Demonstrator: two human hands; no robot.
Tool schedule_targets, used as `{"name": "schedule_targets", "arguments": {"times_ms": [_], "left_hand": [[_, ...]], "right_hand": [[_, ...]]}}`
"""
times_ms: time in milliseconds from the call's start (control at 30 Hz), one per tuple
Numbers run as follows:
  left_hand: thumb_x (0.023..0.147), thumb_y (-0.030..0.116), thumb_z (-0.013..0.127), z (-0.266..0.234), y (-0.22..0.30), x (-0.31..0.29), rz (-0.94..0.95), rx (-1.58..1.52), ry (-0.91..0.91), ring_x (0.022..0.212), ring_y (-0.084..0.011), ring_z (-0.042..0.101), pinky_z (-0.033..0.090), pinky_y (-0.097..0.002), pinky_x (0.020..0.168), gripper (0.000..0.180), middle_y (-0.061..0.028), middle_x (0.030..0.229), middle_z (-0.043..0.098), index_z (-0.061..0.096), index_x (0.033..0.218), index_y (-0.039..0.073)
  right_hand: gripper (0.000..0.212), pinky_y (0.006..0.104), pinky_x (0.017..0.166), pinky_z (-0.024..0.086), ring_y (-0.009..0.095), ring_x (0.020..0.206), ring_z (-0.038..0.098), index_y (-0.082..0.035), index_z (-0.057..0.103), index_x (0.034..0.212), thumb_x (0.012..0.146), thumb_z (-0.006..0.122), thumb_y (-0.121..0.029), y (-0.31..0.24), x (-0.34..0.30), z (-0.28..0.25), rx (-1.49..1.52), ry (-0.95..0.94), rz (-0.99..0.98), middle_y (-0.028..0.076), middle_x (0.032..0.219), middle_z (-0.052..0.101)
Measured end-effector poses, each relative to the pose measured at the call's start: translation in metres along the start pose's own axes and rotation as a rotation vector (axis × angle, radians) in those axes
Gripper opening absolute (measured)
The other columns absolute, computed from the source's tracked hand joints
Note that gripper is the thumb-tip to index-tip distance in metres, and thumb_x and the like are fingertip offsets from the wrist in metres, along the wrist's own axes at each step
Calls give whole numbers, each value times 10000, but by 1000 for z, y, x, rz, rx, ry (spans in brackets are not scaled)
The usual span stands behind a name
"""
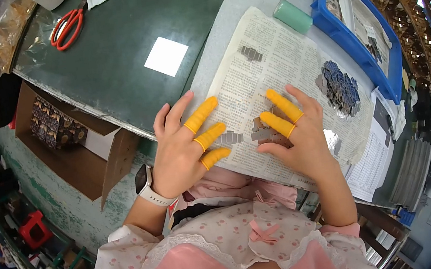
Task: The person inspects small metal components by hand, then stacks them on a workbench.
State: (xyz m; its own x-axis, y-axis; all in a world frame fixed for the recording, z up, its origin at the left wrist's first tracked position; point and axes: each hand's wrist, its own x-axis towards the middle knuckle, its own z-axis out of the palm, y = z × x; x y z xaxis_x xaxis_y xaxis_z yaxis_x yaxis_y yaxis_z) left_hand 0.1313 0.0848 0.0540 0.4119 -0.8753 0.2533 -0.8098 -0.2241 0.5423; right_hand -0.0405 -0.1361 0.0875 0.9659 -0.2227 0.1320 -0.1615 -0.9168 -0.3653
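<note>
My left hand [176, 145] rests at the near left edge of a printed newspaper sheet [236, 83], fingers spread, with yellow finger cots on three of them. Close to its fingertips lies a short row of small grey metal pieces [231, 137]. My right hand [308, 141] is spread over the paper with two yellow-covered fingers, above a cluster of small brownish-grey metal pieces [262, 135] that it partly hides. Neither hand visibly grips anything. Farther up the sheet sits another short row of pieces [251, 53]. A heap of dark, shiny flat pieces [340, 90] lies to the right.
A blue tray [322, 9] holding papers and small parts stands at the far right, beside a green cylinder [292, 16]. Red-handled scissors [68, 30] and a white square [166, 56] lie on the dark green table. An open cardboard box [76, 172] stands lower left. Printed sheets [368, 169] lie near right.
</note>
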Motion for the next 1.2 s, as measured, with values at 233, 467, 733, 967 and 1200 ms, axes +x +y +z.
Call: {"name": "schedule_targets", "arguments": {"times_ms": [233, 467, 733, 967, 1200], "left_hand": [[778, 313, 883, 2, 3, 2, 22, -17, -16, 1503, -407, 406, 257, -635, 1188, 393, -62, 1519, 613, 800, 1130, 158], [798, 279, 859, 12, 17, 11, 92, -73, -21, 1500, -385, 411, 249, -646, 1191, 340, -54, 1488, 617, 810, 1108, 148], [820, 141, 751, 20, 21, 22, 213, -83, 30, 1472, -357, 462, 247, -647, 1204, 194, -51, 1434, 653, 813, 1004, 131], [790, 79, 709, 23, 21, 27, 177, -72, 25, 1473, -356, 459, 233, -639, 1222, 226, -58, 1413, 661, 794, 997, 111], [831, 205, 790, 24, 32, 30, 85, -75, 123, 1455, -342, 475, 256, -633, 1194, 240, -53, 1385, 668, 789, 1050, 107]], "right_hand": [[406, 600, 1168, 315, 390, 1441, 449, -138, 824, 1086, 770, 878, -387, 4, -4, -4, -44, -77, -32, 80, 1433, 662], [359, 591, 1148, 342, 357, 1419, 488, -126, 810, 1021, 776, 880, -379, 10, -7, 0, -19, -12, -99, 49, 1381, 684], [372, 540, 1139, 369, 358, 1407, 505, -123, 799, 1031, 787, 882, -392, 12, -1, 1, 154, -6, -130, 50, 1373, 686], [359, 542, 1148, 368, 353, 1403, 516, -123, 797, 1023, 772, 910, -354, 7, 1, -4, 152, -7, -103, 64, 1375, 685], [190, 511, 1111, 430, 370, 1348, 570, -98, 791, 981, 807, 868, -106, -2, -3, 2, 233, 210, -11, 77, 1301, 724]]}}
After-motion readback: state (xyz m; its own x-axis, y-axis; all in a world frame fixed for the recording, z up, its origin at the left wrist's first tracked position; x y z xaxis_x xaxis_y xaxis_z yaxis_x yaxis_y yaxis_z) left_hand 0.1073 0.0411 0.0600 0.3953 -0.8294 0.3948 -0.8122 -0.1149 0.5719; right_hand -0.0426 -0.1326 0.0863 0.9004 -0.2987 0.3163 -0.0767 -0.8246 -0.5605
